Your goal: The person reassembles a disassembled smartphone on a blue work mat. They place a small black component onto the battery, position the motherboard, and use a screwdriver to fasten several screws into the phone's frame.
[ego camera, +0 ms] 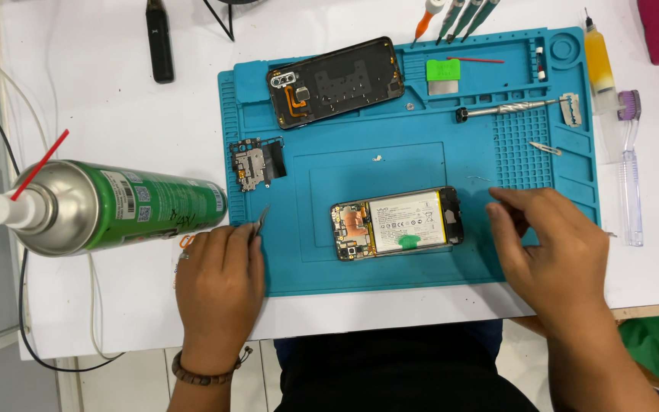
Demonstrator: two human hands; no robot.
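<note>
While the opened phone lies flat on the ribbed blue mat, the left hand pinches thin metal tweezers. The right hand rests beside it, fingers loosely curled, holding nothing.

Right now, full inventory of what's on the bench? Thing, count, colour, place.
Blue silicone repair mat: 1, blue, centre of white table.
Opened phone with white battery: 1, black frame, mat centre.
Black phone back cover: 1, black, mat top left.
Small metal shield plate: 1, grey and black, mat left edge.
Green spray can with red straw: 1, green and silver, lying left of mat.
Metal screwdriver: 1, silver, mat upper right.
Green-topped scraper card: 1, green and grey, mat top.
Clear toothbrush with purple head: 1, right of mat.
Yellow syringe: 1, top right.
Left hand: holds metal tweezers, mat's left edge.
Right hand: empty, resting on the mat's right.
</note>
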